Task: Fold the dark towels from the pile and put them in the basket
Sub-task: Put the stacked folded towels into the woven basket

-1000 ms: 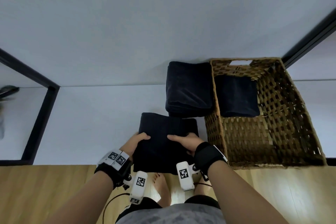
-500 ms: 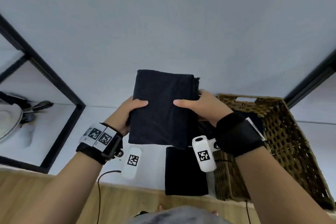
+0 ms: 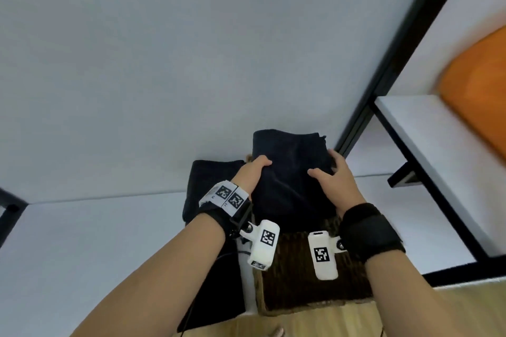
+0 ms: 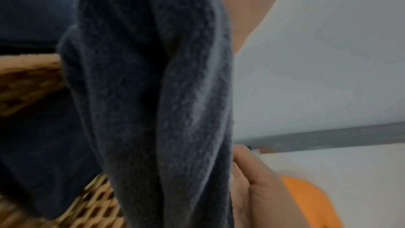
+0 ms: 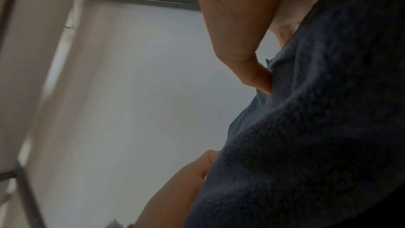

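I hold a folded dark towel point(image 3: 290, 172) in the air over the wicker basket point(image 3: 295, 276). My left hand point(image 3: 252, 175) grips its left edge and my right hand point(image 3: 332, 175) grips its right edge, thumbs on top. In the left wrist view the towel point(image 4: 153, 93) hangs thick and folded beside the basket point(image 4: 26, 79) weave, with another dark towel lying inside. In the right wrist view the towel point(image 5: 317, 127) fills the right side. The pile of dark towels point(image 3: 208, 186) sits on the white table just left of the basket. The basket's inside is mostly hidden by the towel and my wrists.
The white table point(image 3: 95, 227) stretches to the left. A black frame post point(image 3: 388, 63) rises behind the basket. At the right stand a white shelf point(image 3: 438, 159) and an orange cushion point(image 3: 476, 90). Wooden floor point(image 3: 342, 320) shows below the table's front edge.
Both hands lifted the folded towel off the table's front and carried it right, from in front of the pile to above the basket. The view swung right with it.
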Available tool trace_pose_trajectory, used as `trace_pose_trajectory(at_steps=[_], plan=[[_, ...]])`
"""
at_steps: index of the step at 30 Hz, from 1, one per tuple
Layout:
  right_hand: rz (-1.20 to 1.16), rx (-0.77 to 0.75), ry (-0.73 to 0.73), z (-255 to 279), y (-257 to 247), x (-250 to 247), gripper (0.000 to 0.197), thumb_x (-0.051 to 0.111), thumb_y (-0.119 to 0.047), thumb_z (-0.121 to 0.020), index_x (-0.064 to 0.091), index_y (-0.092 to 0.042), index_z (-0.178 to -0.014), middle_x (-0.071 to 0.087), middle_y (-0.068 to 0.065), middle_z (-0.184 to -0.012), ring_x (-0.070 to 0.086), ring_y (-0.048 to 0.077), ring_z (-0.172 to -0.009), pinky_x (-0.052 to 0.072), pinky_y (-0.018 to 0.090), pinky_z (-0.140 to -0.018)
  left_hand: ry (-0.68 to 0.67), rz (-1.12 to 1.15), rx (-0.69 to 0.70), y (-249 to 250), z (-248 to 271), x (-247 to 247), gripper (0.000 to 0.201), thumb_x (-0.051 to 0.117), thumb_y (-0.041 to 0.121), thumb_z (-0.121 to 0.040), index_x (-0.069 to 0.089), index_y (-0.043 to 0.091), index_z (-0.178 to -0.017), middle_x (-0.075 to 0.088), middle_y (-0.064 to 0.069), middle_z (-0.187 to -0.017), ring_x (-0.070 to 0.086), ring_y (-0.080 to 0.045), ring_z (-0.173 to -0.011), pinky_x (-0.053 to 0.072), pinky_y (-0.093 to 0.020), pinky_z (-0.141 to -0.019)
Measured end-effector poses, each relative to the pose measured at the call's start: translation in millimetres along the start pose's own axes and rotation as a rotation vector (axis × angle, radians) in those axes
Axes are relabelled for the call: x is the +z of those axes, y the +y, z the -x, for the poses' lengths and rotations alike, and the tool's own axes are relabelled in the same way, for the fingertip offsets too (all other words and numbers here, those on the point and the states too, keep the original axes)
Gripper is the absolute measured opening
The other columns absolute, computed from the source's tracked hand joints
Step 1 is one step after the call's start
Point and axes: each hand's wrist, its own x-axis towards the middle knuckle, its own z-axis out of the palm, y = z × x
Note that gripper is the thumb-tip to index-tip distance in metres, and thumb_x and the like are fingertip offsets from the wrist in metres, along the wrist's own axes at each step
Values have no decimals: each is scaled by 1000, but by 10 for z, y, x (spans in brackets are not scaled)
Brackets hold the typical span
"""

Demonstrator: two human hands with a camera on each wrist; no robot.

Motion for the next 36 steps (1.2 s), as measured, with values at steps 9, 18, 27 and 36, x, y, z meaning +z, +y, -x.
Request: trace_pose_trajectory(at_steps=[9, 18, 27, 36], plan=[[218, 142, -171, -632, 869, -165, 74, 64, -7, -85, 34, -28, -148, 48, 1, -144, 46, 9, -108, 39, 23, -91, 147, -92, -162, -657, -756, 527, 54, 55, 30, -93, 44, 4, -138, 58, -19, -125, 58, -36, -113, 46, -46, -101], [550, 146, -194, -950, 1074, -41, 64, 65, -24, -88, 38, -21, -147, 52, 11, -139, 52, 28, -124, 40, 26, -98, 318, -591, -97, -778, -1085, 494, 82, 61, 42, -91, 17, 12, -153, 42, -15, -147, 46, -33, -130, 38, -41, -108], [690, 267, -492, -858, 1278, 80, 69, 57, -28, -94, 23, -27, -154, 36, 13, -151, 44, 31, -131, 40, 33, -108, 109, -880, -122, -764, -1309, 551, 78, 52, 16, -95, 2, 24, -154, 56, -15, -130, 62, -26, -102, 51, -32, -87], [631, 134, -289, -620, 620, 84, 52, 55, -25, -93, 45, -18, -144, 48, 9, -145, 48, 26, -129, 41, 35, -107, 87, -480, -95, -514, -904, 312, 56, 55, 13, -94, 36, 18, -147, 45, -8, -142, 49, -25, -123, 47, -37, -99]])
